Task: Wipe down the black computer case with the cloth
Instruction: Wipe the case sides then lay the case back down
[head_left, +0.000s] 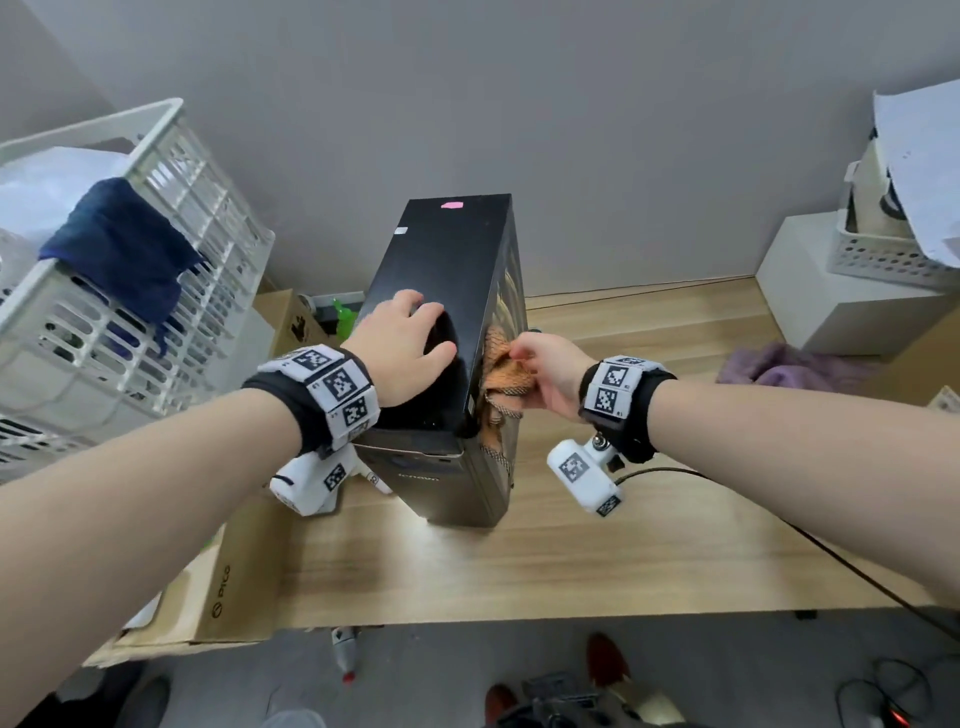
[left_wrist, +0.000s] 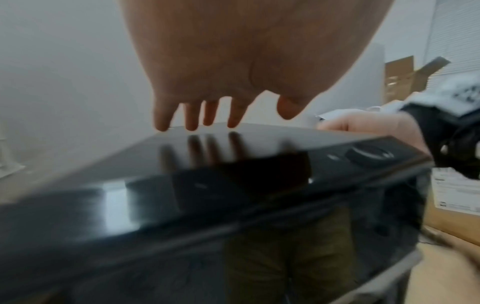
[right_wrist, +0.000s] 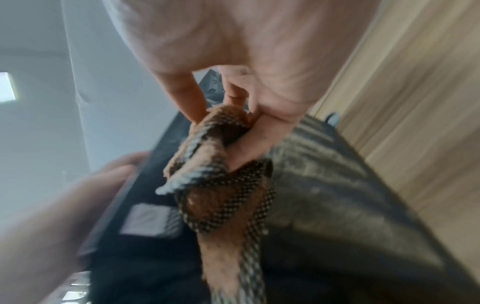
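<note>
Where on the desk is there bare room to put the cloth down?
Bare wood lies in front of the case, toward the desk's near edge, and to its right, before the purple cloth. The left is crowded: a cardboard box and a white crate. A cable crosses the right front corner.

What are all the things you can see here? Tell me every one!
computer case: one, black, upright on the table
cloth: one, orange, against the case's right side
table: one, light wood
crate: one, white, far left
blue cloth: one, draped on the crate
purple cloth: one, on the table's right
cardboard box: one, brown, lower left
small basket: one, white, far right
left hand: rests on the case's top
right hand: grips the orange cloth
</note>
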